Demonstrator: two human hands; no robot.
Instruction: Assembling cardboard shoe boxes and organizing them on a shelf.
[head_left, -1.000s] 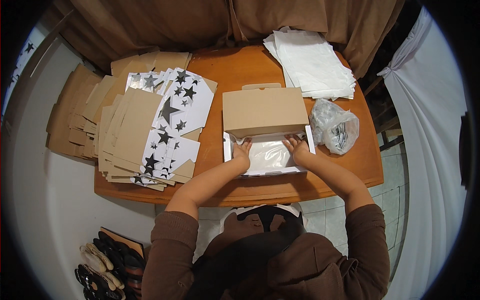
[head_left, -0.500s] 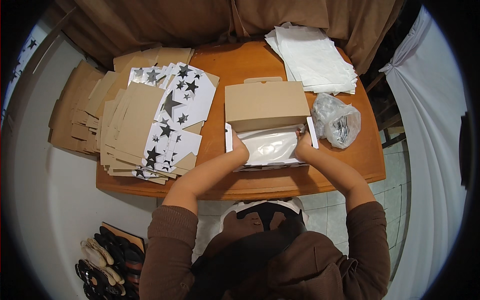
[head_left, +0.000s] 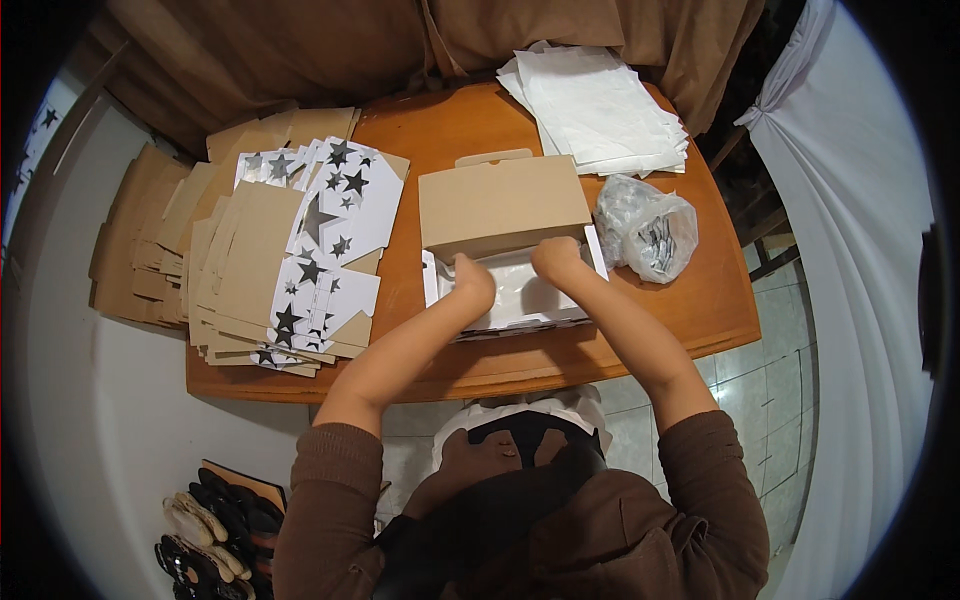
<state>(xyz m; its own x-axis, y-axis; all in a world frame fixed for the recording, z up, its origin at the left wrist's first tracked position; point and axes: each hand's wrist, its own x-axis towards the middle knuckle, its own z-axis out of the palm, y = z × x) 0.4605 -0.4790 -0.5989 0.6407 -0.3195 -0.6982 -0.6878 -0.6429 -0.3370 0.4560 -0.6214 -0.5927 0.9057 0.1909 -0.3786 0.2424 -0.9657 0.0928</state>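
Observation:
A cardboard box (head_left: 505,205) with its brown lid flap raised stands near the table's front edge, its outer walls white. In it lies a whitish, shiny plastic sheet or bag (head_left: 512,285). My left hand (head_left: 474,282) is over the left part of the box's inside, curled, the fingertips turned down and hidden. My right hand (head_left: 556,258) bends down at the back right of the inside, against the lid's lower edge. Its fingers are out of sight too. Whether either hand grips the plastic cannot be made out.
Flattened cardboard boxes (head_left: 240,250), some white with black stars, are stacked at the left of the wooden table (head_left: 410,130). White paper sheets (head_left: 605,110) lie at the back right. A clear plastic bag of small packets (head_left: 650,230) rests right of the box. Sandals (head_left: 215,530) are at lower left.
My right hand has moved from the box's right wall inward to the back of its inside. My left hand has come in from the left wall. The whole view has shifted slightly.

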